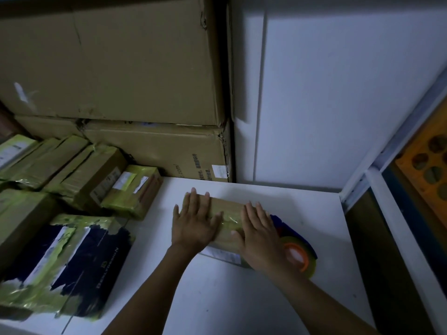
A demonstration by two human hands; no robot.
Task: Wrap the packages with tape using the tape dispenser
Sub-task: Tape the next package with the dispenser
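Package [226, 215] mid white table [242, 298]; L hand [193, 221] & R hand [260, 234] press flat on it, fingers straight. Tape dispenser [298, 247] just R of pkg, partly hidden by R hand. Dim; label unreadable.

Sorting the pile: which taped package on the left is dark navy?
The large flat package at front left, nearest the camera; the other packages are brown cardboard.
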